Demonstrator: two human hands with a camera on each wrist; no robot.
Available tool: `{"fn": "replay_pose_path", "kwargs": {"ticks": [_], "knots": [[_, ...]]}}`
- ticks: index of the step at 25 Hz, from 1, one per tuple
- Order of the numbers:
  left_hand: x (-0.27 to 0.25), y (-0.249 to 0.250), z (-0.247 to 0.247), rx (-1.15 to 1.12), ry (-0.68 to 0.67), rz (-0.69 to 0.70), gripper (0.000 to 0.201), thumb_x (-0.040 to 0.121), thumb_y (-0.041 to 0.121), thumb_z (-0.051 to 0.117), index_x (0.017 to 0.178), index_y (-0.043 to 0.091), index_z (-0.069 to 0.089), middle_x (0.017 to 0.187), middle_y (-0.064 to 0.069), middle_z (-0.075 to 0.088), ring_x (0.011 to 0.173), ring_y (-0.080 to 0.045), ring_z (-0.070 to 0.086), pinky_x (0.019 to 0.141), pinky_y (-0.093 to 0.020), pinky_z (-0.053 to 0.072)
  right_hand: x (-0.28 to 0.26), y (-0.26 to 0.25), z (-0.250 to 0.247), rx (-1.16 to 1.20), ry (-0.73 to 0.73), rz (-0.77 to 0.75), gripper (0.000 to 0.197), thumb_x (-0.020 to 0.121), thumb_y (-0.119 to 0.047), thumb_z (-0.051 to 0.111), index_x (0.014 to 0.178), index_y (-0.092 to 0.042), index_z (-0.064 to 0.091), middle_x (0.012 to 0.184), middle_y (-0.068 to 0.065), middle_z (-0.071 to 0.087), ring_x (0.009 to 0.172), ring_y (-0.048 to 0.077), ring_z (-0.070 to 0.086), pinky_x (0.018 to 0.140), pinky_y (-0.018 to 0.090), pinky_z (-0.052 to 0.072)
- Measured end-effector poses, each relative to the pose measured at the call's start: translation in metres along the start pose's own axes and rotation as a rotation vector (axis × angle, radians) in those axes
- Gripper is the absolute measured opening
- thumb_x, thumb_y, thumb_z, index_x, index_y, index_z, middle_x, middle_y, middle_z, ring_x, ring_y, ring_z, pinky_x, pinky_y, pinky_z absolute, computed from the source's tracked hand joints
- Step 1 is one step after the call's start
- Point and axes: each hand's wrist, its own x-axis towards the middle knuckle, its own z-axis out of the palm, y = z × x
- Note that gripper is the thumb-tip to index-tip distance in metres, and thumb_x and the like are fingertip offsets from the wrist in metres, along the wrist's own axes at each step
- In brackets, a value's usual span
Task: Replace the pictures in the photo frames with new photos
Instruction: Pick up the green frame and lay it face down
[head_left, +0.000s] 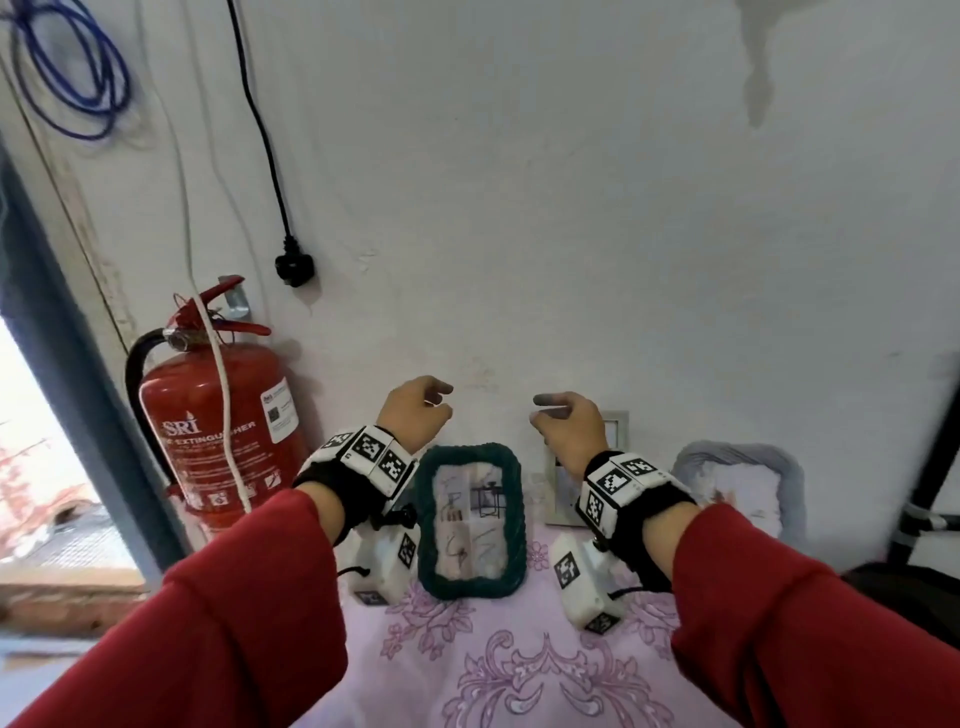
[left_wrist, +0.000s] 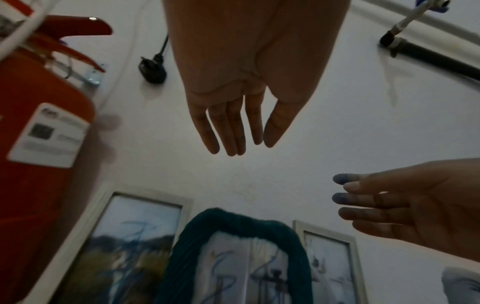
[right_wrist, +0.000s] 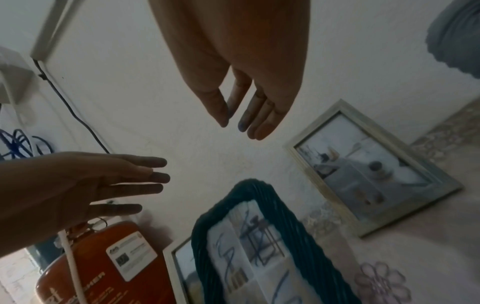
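Colours and patterns at the counter

Dark green woven frame (head_left: 470, 519), pink floral cloth (head_left: 519, 670), red fire extinguisher (head_left: 208, 415), red sleeves (head_left: 234, 623), blue cable (head_left: 72, 67), white wall (head_left: 571, 182).

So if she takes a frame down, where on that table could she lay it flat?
The near part of the pink tablecloth, in front of the green frame, lies bare between her sleeves. Along the wall it is crowded: the silver frame and grey frame stand there.

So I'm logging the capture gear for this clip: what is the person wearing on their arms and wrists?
Both arms are in loose red sleeves. Each wrist carries a black strap with white blocks printed with black-and-white square markers: left wrist band, right wrist band. A white marker-tagged camera box hangs beneath each wrist, with thin black cables.
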Motion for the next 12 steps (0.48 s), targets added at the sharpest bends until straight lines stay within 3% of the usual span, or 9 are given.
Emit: {"fn": "replay_pose_path", "kwargs": {"ticks": [2,5,9,12], "knots": [[-0.007,-0.023,0.002,-0.067,0.026,-0.065,0.034,0.086,0.005,0.056,0.121,0.005,0.058,0.109,-0.013,0.061,0.099,-0.025,0.057,0.082,-0.025,0.042,-0.007,0.012,0.011,-0.022,-0.019,0.042,0.031,0.086,-0.008,0.060,0.117,-0.008,0.057,0.114,0.017,0.063,0.097,0.023,0.057,0.084,0.028,0.046],[-0.016,-0.054,0.014,-0.178,0.035,-0.183,0.043,0.086,0.006,0.057,0.128,0.004,0.049,0.106,-0.013,0.055,0.091,-0.022,0.054,0.079,-0.027,0.042,-0.013,0.033,0.022,-0.037,-0.030,0.128,0.047,0.085,-0.012,0.063,0.128,-0.008,0.044,0.123,0.017,0.054,0.108,0.026,0.054,0.083,0.025,0.040],[-0.026,-0.092,0.038,-0.244,0.006,-0.280,0.057,0.086,0.009,0.062,0.136,0.007,0.035,0.119,-0.018,0.055,0.109,-0.031,0.058,0.093,-0.035,0.047,-0.019,0.066,0.030,-0.098,-0.121,0.264,0.064,0.081,-0.012,0.068,0.135,-0.008,0.035,0.130,0.020,0.048,0.117,0.030,0.050,0.099,0.036,0.043],[-0.029,-0.112,0.056,-0.334,-0.040,-0.309,0.062,0.085,0.005,0.063,0.138,0.003,0.031,0.132,-0.017,0.050,0.120,-0.032,0.052,0.101,-0.037,0.044,-0.023,0.086,0.033,-0.086,-0.168,0.296,0.062,0.081,-0.007,0.068,0.134,-0.004,0.036,0.128,0.023,0.051,0.116,0.032,0.053,0.100,0.038,0.044]]}}
